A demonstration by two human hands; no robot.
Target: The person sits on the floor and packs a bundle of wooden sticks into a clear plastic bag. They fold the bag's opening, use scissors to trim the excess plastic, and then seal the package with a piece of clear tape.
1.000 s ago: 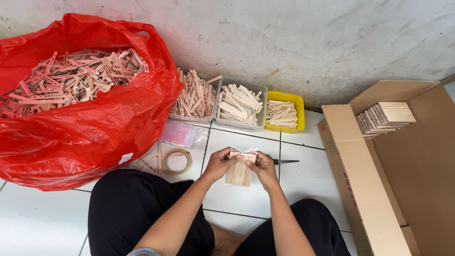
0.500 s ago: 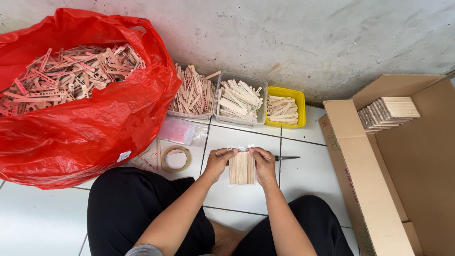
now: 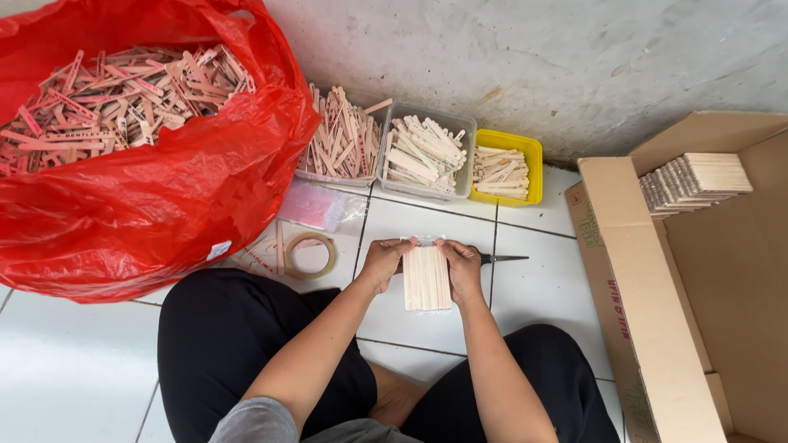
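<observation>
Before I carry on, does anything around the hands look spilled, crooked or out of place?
A few loose sticks lie on the tiles beside the tape roll, outside the red bag and the trays. Scissors lie partly hidden behind the right hand. The bundle of sticks between both hands looks neat and square; the left hand steadies it.

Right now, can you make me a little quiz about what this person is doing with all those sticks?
1. True or false: both hands press a flat bundle of sticks on the tile floor.
2. Which holds the most sticks? A) the red bag B) the yellow tub C) the cardboard box
3. Fill in: the ring left of the left hand is a roll of ____.

Key
1. True: the left hand and the right hand hold its two sides.
2. A
3. tape
</observation>
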